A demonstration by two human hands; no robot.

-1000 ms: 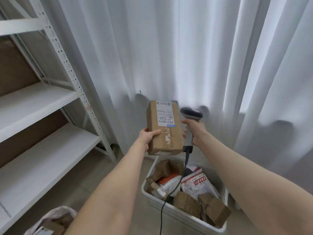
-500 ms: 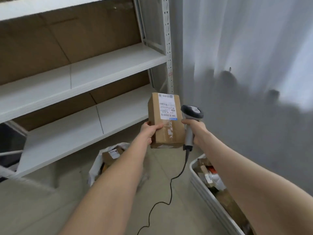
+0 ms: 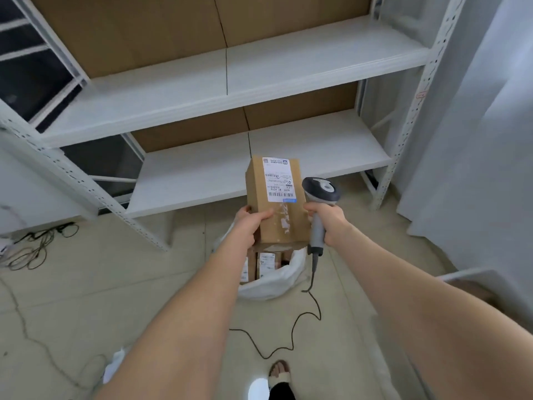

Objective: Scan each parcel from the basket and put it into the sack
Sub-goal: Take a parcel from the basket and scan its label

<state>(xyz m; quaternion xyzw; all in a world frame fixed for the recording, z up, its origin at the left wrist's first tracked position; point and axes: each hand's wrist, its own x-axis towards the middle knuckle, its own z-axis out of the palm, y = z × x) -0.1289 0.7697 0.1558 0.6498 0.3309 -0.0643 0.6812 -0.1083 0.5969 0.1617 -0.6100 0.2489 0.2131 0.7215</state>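
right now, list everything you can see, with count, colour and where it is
parcel: one, brown cardboard with white label, held up above the sack
scanner: one, grey with dark head, right of the parcel
scanner cable: one, black, trailing over the floor
sack: one, white, open on the floor
parcels in the sack: at least two, brown, white labels
shelf rack: one, white with brown back panels, behind
curtain: white, at right
loose cables: black tangle, floor at left
left hand: grips the parcel
right hand: grips the scanner handle
foot: one, sandalled, bottom edge
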